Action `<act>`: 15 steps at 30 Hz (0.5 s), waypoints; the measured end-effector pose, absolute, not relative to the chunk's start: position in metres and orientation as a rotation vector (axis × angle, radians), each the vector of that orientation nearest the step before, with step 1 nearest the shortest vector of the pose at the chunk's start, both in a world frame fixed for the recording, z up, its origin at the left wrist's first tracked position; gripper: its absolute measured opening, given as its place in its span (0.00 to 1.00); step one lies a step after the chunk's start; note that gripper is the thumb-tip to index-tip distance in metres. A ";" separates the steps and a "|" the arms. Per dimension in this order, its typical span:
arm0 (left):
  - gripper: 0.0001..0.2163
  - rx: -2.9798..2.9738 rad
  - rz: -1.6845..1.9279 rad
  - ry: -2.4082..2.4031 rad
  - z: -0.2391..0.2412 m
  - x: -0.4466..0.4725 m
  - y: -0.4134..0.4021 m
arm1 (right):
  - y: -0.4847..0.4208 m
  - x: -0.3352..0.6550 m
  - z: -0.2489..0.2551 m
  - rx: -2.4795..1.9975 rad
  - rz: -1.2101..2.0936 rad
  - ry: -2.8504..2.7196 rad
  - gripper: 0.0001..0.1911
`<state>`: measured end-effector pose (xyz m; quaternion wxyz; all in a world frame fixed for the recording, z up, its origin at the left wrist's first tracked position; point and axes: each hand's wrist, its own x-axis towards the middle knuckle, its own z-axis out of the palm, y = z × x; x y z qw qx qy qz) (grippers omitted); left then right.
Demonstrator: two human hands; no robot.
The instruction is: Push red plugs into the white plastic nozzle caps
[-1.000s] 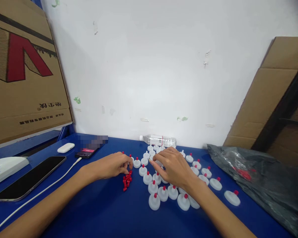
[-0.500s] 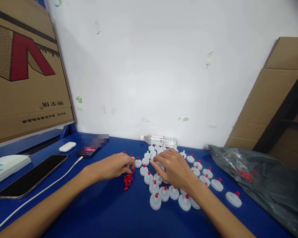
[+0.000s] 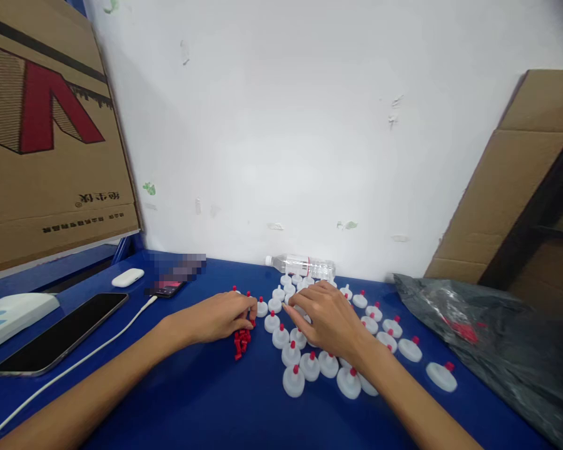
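Note:
My left hand [image 3: 229, 312] is at a small pile of red caps [image 3: 242, 342], thumb and fingers pinched together, with red showing at the fingertips. My right hand [image 3: 326, 312] rests palm down over a group of white, disc-shaped pieces with short necks [image 3: 280, 337], its fingers apart and bent over them. Its palm and fingers hide several of these pieces. Many of the white pieces carry a red cap on the neck, such as the front one [image 3: 293, 381]; those at the back, near the wall, have bare white necks [image 3: 278, 292].
A clear plastic bottle [image 3: 303, 265] lies against the wall. To the left are a phone [image 3: 60, 334], a second phone [image 3: 171, 289], a white cable [image 3: 89, 350] and a small white case [image 3: 127, 277]. A dark plastic bag [image 3: 478, 350] lies at the right, below cardboard [image 3: 488, 187].
My left hand has shifted slightly right and down over the red caps. The right hand and the white pieces stay where they were.

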<state>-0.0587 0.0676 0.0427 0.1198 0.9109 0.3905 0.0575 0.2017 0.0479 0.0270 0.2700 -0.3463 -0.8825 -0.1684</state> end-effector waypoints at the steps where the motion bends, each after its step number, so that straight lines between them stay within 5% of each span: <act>1: 0.02 2.663 0.167 1.138 0.043 -0.059 0.068 | 0.048 0.202 0.027 -0.929 -0.454 -2.380 0.13; 7: 0.04 2.688 0.275 1.135 0.047 -0.054 0.066 | 0.048 0.203 0.028 -0.885 -0.534 -2.347 0.08; 15: 0.05 2.825 0.701 1.082 0.049 -0.046 0.056 | 0.049 0.197 0.028 -0.863 -0.521 -2.416 0.16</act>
